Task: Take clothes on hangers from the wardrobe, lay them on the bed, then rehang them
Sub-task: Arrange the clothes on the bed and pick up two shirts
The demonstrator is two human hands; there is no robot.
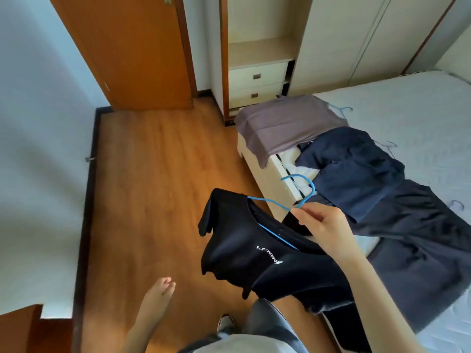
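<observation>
Thin blue wire hanger (293,197) — limp black shirt (254,258)

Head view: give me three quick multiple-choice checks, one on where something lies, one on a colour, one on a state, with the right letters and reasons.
1. Where does the grey garment lie?
A. On the corner of the bed nearest the wardrobe
B. On the floor
C. In a drawer

2. What colour is the hanger in the right hand?
A. White
B. Blue
C. Red

3. What is the state of the left hand?
A. Shut on a hanger
B. Shut on a shirt
C. Open and holding nothing

Answers:
1 A: it drapes over the bed corner beside the wardrobe drawers.
2 B: the hook and wire are blue.
3 C: it hangs open over the floor; only the right grip holds the black shirt by its hanger.
</observation>
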